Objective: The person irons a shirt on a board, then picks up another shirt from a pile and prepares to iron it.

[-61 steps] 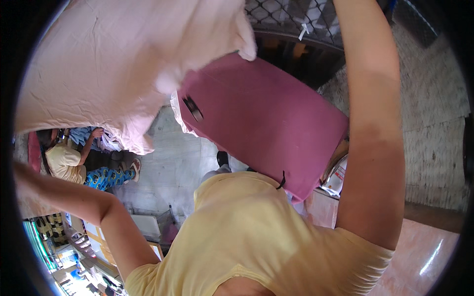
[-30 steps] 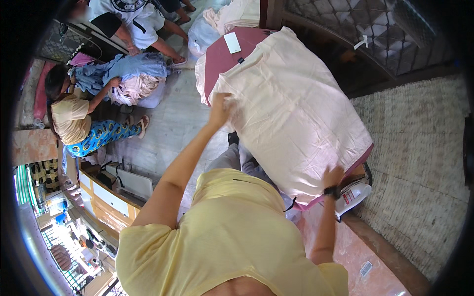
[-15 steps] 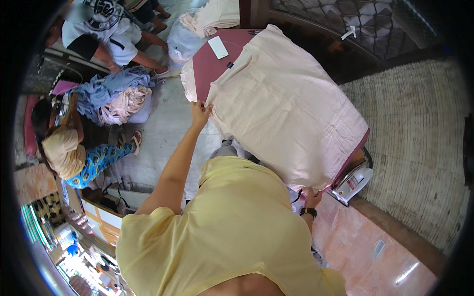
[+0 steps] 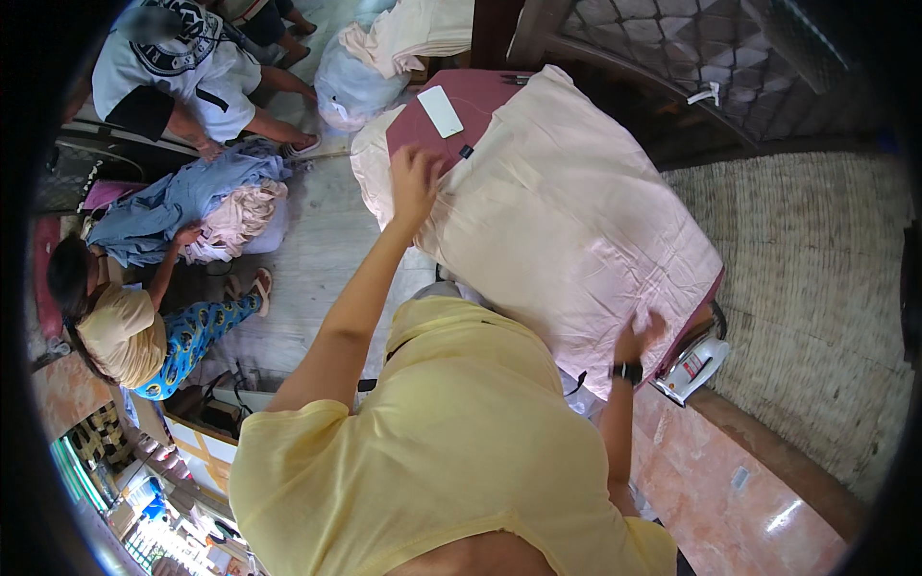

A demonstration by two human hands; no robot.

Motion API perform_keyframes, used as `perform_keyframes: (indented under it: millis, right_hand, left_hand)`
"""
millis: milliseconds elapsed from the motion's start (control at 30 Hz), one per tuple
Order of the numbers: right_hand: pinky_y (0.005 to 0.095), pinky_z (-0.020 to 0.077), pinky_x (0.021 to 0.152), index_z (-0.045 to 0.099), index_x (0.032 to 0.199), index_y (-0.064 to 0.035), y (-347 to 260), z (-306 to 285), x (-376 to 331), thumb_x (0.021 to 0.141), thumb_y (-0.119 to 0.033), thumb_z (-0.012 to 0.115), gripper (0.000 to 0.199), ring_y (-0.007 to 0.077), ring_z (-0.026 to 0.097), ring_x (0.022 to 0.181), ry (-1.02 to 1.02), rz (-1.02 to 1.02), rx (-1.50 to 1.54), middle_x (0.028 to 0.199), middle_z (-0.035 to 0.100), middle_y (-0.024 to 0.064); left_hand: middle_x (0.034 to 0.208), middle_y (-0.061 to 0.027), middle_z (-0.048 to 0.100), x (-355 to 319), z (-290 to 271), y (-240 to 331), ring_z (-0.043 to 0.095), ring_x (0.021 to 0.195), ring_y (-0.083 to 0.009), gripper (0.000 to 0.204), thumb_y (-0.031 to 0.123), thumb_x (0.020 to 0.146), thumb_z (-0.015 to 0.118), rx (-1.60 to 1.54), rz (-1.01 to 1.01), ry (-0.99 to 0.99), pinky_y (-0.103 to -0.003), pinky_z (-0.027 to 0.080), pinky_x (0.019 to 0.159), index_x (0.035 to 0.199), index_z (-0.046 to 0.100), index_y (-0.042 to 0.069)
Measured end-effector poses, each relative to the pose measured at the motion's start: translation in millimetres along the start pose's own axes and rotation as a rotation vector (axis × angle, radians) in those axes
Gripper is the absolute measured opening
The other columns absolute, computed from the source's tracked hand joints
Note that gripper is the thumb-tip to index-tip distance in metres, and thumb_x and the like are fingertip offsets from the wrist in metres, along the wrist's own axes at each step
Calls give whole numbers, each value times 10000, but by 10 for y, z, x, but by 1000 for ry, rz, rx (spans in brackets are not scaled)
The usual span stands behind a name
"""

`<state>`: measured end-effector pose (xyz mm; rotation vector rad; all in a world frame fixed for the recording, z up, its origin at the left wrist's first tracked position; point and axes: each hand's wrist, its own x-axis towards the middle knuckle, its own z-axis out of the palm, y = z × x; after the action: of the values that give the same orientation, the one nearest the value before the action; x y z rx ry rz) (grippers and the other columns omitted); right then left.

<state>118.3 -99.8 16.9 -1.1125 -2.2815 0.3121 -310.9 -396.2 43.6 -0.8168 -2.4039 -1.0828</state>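
While the pale pink cloth (image 4: 567, 230) lies spread over the maroon table (image 4: 432, 125), the left hand (image 4: 415, 182) and right hand (image 4: 642, 336) press open-palmed on opposite cloth edges, apparently smoothing; next, likely flatten remaining wrinkles.

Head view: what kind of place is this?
Probably a small garment pressing or laundry workshop. A pale pink cloth lies spread on a maroon padded ironing table, an iron sits at its edge, and people sit on the floor by a heap of clothes.
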Motion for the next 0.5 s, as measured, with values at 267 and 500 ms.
perform_keyframes:
  millis: [267, 500]
  right_hand:
    - [450, 382, 995, 513, 1140, -34, -3077, 1606, 1698, 698, 11, 689, 477, 377, 517, 1080, -418, -524, 444, 1120, 554, 175]
    - [382, 489, 883, 540, 1153, -52, -2902, 2367, 2077, 664, 122, 539, 520, 312, 586, 1023, -710, -404, 561, 1139, 600, 136]
  left_hand:
    - [1112, -123, 580, 969, 1105, -332, 518, 1075, -334, 251, 90, 795, 698, -61, 118, -315, -431, 436, 900, 1040, 653, 62]
    - [846, -87, 648, 1177, 1062, -538, 634, 802, -224, 65, -29, 850, 612, -478, -32, -407, -333, 502, 697, 909, 602, -5]
